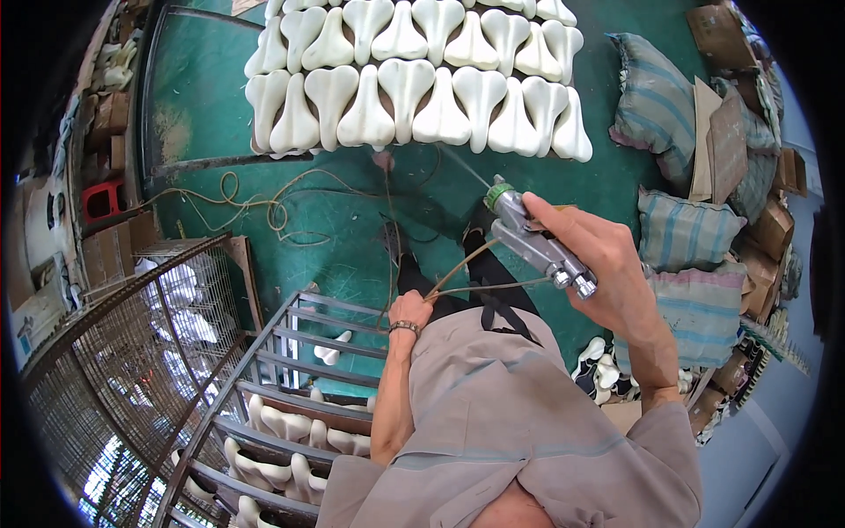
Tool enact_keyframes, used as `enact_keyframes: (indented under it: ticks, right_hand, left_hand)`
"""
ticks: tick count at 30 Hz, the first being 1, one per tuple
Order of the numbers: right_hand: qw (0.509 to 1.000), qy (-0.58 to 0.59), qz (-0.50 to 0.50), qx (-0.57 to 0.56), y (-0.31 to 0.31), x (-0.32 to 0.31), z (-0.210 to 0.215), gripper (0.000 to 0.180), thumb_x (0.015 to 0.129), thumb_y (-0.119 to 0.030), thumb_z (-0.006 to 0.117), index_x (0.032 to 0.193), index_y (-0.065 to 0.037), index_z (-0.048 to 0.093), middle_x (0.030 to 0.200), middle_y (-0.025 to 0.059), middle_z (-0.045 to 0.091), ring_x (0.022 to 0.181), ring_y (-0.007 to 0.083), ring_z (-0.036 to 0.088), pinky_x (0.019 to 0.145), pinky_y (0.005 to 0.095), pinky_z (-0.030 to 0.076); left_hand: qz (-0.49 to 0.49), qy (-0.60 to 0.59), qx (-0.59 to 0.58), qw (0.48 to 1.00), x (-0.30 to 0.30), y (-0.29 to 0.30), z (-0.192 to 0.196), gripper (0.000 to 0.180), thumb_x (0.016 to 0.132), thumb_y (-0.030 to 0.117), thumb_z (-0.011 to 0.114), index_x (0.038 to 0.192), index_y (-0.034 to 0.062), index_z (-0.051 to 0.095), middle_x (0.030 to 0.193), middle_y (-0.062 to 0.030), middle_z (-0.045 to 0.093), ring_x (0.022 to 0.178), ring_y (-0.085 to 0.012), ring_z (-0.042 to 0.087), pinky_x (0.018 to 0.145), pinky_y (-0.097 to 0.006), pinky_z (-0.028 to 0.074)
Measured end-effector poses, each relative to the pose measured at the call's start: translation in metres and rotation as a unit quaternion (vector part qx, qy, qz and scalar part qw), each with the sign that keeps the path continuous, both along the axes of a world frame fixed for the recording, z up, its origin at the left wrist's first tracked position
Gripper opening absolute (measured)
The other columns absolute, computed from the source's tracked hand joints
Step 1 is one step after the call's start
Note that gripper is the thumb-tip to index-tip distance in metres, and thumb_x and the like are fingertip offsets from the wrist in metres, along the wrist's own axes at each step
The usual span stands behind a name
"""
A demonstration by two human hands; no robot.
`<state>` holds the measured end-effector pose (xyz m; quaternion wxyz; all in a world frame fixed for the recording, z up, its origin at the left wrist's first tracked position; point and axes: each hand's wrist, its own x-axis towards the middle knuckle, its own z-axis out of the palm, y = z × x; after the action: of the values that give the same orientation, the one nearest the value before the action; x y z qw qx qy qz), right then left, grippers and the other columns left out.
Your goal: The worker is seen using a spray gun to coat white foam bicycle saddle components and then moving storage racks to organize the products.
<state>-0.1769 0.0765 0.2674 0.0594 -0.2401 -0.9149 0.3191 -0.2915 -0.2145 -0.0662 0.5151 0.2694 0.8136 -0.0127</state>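
My right hand (pixel 607 255) is wrapped round a silver spray gun (pixel 532 233) with a green ring at its nozzle. A thin mist comes from the nozzle toward rows of white bicycle saddle pads (pixel 407 92). The pads lie side by side, narrow and wide ends alternating. My left hand (pixel 411 311) is closed on a thin brown hose (pixel 453 268) in front of my waist. From there the hose runs up to the spray gun. What supports the pads is mostly hidden under them.
Loops of hose (pixel 277 211) lie on the green floor at left. A metal rack (pixel 343 348) holding more pads stands at lower left, beside a wire cage (pixel 198 299). Striped woven sacks (pixel 656 101) and cardboard boxes (pixel 775 224) line the right side. A red stool (pixel 103 201) stands far left.
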Motion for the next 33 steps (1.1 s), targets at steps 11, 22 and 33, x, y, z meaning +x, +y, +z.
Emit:
enact_keyframes:
  ticks: [11,22,33]
  right_hand:
    - [0.999,0.03,-0.016,0.001,0.045,0.042,0.001,0.083,0.067,0.016,0.068,0.147,-0.004,0.061,0.11,0.0199,0.074,0.095,0.0371,0.074,0.08,0.0402,0.057]
    - [0.996,-0.021,0.06,-0.055,0.107,0.115,-0.016,0.079,0.067,0.011,0.074,0.144,-0.005,0.062,0.105,0.0163,0.075,0.091,0.0367,0.073,0.079,0.0431,0.057]
    - [0.997,-0.03,0.062,-0.028,0.113,0.105,0.001,0.074,0.07,0.009,0.074,0.143,-0.004,0.063,0.11,0.0163,0.076,0.094,0.0367,0.074,0.081,0.0423,0.059]
  left_hand:
    - [-0.014,0.029,-0.029,0.999,0.027,0.043,0.026,0.058,0.096,0.057,0.066,0.103,0.001,0.078,0.106,-0.0304,0.074,0.106,-0.0496,0.07,0.09,-0.055,0.056]
    - [-0.026,0.158,-0.146,0.976,0.03,0.057,0.177,0.062,0.093,0.063,0.065,0.096,0.0022,0.078,0.096,-0.0274,0.076,0.097,-0.0476,0.073,0.082,-0.056,0.058]
    - [0.104,0.111,-0.041,0.988,0.095,0.081,0.044,0.061,0.098,0.057,0.062,0.099,-0.0007,0.078,0.103,-0.0316,0.074,0.102,-0.0514,0.07,0.086,-0.058,0.056]
